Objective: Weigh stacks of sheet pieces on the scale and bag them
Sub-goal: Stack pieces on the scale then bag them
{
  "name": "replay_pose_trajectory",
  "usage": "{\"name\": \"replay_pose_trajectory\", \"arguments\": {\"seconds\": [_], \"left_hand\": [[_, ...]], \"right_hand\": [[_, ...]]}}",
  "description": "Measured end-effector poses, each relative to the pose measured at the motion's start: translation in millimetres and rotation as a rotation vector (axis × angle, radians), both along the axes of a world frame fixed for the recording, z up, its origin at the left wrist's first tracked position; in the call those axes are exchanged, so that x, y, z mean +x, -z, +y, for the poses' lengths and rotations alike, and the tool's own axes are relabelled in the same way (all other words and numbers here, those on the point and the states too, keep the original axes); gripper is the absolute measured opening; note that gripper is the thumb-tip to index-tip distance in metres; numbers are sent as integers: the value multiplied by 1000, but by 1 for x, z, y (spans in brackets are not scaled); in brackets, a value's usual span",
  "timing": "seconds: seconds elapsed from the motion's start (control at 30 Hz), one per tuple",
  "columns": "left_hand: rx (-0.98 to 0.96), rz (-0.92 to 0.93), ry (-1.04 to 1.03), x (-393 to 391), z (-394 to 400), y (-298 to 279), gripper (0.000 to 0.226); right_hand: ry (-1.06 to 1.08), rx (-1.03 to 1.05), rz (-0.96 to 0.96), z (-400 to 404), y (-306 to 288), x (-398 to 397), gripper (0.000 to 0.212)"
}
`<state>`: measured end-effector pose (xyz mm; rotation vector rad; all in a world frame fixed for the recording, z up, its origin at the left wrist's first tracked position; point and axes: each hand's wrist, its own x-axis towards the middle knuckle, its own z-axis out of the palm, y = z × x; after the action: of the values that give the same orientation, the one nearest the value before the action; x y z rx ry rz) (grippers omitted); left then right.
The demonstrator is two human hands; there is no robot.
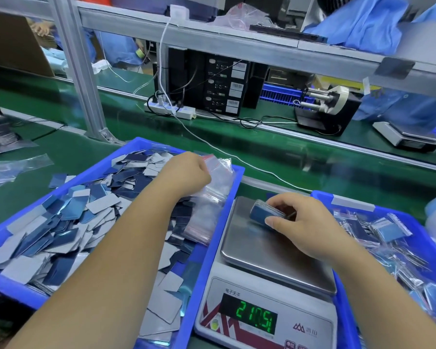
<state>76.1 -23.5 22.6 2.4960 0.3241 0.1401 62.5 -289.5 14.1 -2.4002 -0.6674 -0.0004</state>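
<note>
The right hand [310, 225] is gripping a stack of sheet pieces [263, 214] between thumb and curled fingers, and the stack is lying tilted on the steel pan of the scale [267, 250], toward the pan's far left corner. The scale is sitting on the green worktop [68, 152] between two blue bins, and its green display [256, 314] is showing digits that read roughly 210.5, though the last figures are hard to make out. The left hand [189, 172] is reaching across the left bin [207, 260] with its fingers curled, pinching the top of a pile of clear zip bags [212, 195] that is resting at the bin's right side. Loose blue and grey sheet pieces [68, 222] are filling the rest of that bin, heaped without order. The right bin [347, 200] is holding bagged stacks [390, 230], lying piled against one another. Farther back, a white power strip [170, 109] is lying beside a black unit [222, 86] with barcode labels, and a second scale [408, 137] is standing well apart at the right.
</note>
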Motion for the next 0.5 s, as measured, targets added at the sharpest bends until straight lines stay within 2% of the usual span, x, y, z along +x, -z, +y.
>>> {"name": "replay_pose_trajectory", "arguments": {"seconds": [0.07,0.13,0.17,0.27,0.33,0.5], "left_hand": [[-378,-128,57,-4,-12,-4,12],[-705,-124,188,-8,-25,-7,16],[-794,-98,244,-9,-31,-8,17],[-911,-61,327,-12,-49,-5,21],[-979,-74,335,-14,-61,-2,25],[-1113,-101,307,-13,-72,1,27]], "right_hand": [[59,239,87,2,0,1,20],[65,473,174,5,-2,0,18],[46,581,223,7,-3,-1,19],[-27,849,405,10,-5,-4,20],[-33,908,476,12,-4,-6,26],[54,994,463,15,-2,-5,17]]}}
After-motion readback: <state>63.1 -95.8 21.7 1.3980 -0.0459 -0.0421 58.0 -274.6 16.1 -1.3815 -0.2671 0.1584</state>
